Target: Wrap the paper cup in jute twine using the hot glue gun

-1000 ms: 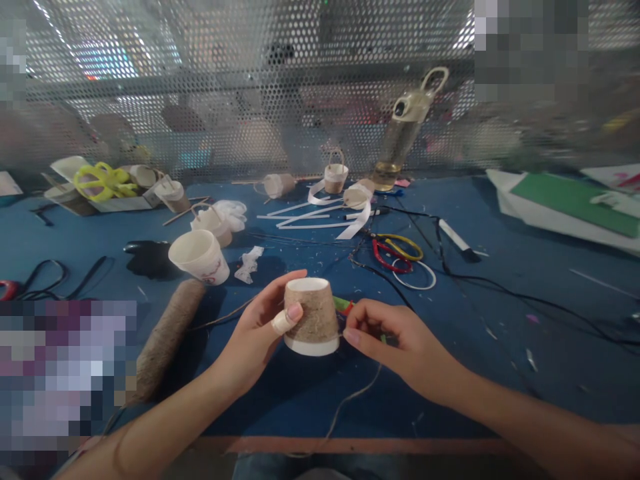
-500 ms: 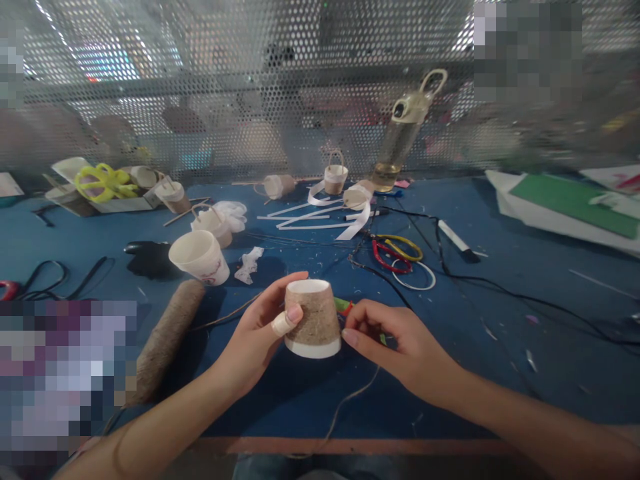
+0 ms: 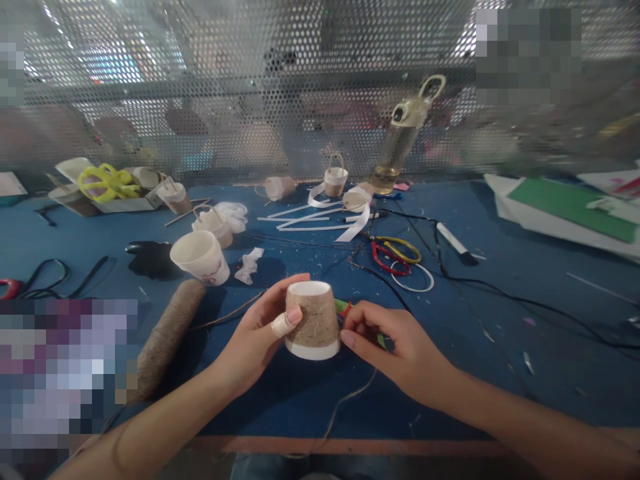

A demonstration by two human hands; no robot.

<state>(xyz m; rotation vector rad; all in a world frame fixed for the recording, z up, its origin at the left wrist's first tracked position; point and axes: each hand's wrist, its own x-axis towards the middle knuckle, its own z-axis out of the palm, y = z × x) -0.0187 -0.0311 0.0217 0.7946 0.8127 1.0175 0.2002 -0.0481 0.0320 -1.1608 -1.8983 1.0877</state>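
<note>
A paper cup (image 3: 313,320) wrapped in brown twine stands narrow end up, with a bare white band at its lower, wider edge. My left hand (image 3: 265,333), a bandage round its thumb, grips the cup from the left. At the cup's right side, my right hand (image 3: 395,340) pinches the twine (image 3: 340,403), which trails down over the table's front edge. Partly hidden behind my right fingers is a green and orange object (image 3: 343,307) whose kind I cannot make out. To the left lies a long roll of twine (image 3: 171,337).
A white paper cup (image 3: 200,259) and a scrap of lace (image 3: 249,265) sit beyond my left hand. Farther back are small cup baskets (image 3: 336,181), white strips (image 3: 300,223) and a bottle (image 3: 400,143). Scissors (image 3: 390,259) and a black cable (image 3: 500,283) lie right.
The hands and the cup hold nearly the same place. The view has shifted very slightly; nothing has been taken up or let go.
</note>
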